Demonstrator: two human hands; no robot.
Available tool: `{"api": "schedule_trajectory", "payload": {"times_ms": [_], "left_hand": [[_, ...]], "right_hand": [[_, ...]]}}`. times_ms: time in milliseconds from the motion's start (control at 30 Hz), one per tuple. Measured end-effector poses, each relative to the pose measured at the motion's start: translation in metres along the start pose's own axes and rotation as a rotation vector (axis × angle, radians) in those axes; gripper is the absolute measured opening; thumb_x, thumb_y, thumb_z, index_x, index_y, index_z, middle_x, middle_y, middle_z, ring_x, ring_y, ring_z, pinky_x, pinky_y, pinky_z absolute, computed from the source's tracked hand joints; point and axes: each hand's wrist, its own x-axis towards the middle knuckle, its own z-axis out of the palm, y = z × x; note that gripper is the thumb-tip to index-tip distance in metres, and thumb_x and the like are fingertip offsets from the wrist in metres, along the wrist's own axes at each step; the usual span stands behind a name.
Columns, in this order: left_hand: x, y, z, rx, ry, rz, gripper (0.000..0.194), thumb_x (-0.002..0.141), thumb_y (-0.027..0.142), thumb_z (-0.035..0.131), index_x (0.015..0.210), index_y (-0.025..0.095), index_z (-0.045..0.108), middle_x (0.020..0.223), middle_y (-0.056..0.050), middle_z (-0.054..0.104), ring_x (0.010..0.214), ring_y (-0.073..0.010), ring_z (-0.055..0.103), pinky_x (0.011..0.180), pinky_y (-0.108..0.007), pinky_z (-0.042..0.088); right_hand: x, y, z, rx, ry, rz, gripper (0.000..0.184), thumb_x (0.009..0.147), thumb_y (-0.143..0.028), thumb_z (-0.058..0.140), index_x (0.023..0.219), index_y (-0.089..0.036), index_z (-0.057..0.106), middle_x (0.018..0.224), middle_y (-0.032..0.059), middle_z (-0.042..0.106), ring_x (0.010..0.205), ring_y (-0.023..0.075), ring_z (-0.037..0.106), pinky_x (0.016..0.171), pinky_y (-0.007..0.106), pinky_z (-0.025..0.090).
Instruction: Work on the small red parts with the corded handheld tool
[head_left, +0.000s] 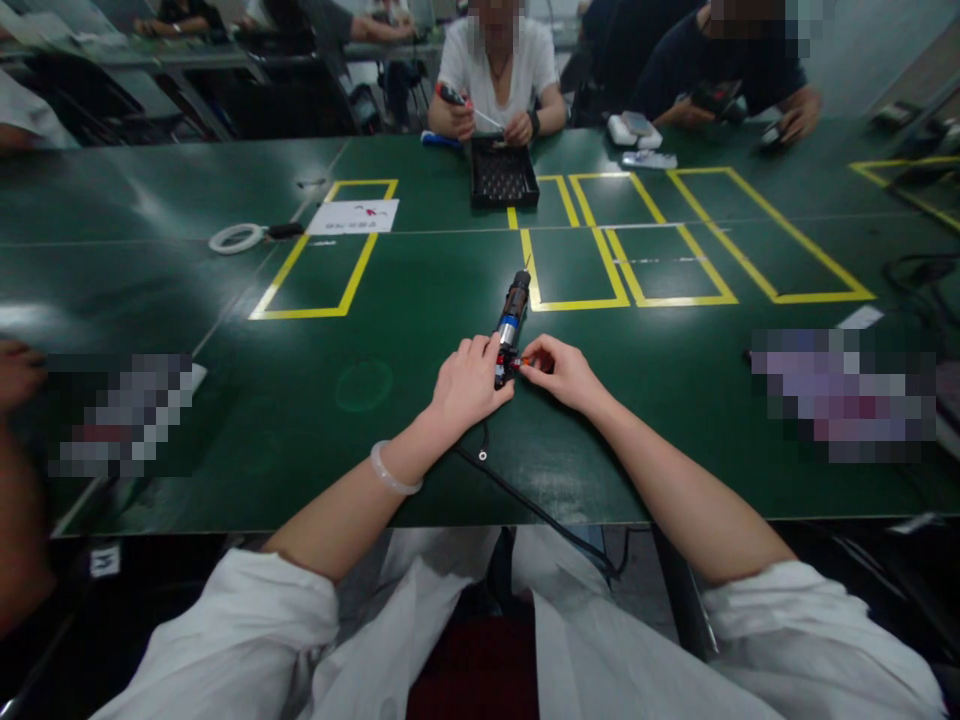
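Note:
On the green table lies a slim cylindrical tool (514, 310) with a dark tip, a silver body and a blue band; red and black parts show at its near end. My left hand (469, 385) is closed over that near end, its fingers along the left side and its thumb below. My right hand (561, 372) pinches a small red-orange piece (523, 364) against the tool's right side; its kind is too small to tell. A black cable (525, 497) runs from under my left hand over the table's front edge. A ring terminal (483, 455) lies beside it.
Yellow tape rectangles (577, 304) mark the table (420, 290). Farther back are a black tray (504, 178), a printed sheet (354, 216) and a white ring-shaped item (237, 238). Across the table, a person (499, 80) holds a red-and-black tool. Blurred items lie left and right.

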Motion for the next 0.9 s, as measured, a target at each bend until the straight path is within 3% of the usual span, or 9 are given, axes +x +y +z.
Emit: {"api": "schedule_trajectory", "payload": {"times_ms": [400,667,900], "left_hand": [[-0.0009,0.0017,0.0007,0.002,0.027,0.005,0.060,0.090,0.041,0.052,0.142,0.012,0.043,0.125,-0.015,0.055,0.111,-0.0290,0.051,0.089,-0.038,0.047],[-0.0017,0.0024,-0.0001,-0.017,-0.008,-0.015,0.064,0.091,0.044,0.052,0.146,0.012,0.040,0.131,-0.017,0.053,0.115,-0.0301,0.050,0.090,-0.038,0.047],[0.0037,0.0070,-0.0014,0.010,-0.009,-0.034,0.063,0.094,0.051,0.048,0.142,0.011,0.043,0.123,-0.018,0.055,0.110,-0.0307,0.053,0.088,-0.039,0.046]], "right_hand": [[0.0014,0.0043,0.0040,-0.059,0.018,-0.084,0.010,0.081,-0.025,0.067,0.087,-0.019,0.061,0.081,0.0008,0.059,0.069,0.0142,0.054,0.068,0.029,0.044],[-0.0019,-0.0041,0.0051,0.023,0.002,0.014,0.014,0.083,-0.031,0.065,0.090,-0.020,0.062,0.075,0.0010,0.065,0.063,0.0144,0.057,0.062,0.028,0.045],[-0.0027,-0.0031,0.0053,0.000,0.035,0.000,0.012,0.084,-0.022,0.056,0.095,-0.020,0.060,0.081,0.0019,0.068,0.066,0.0144,0.059,0.065,0.028,0.046]]}}
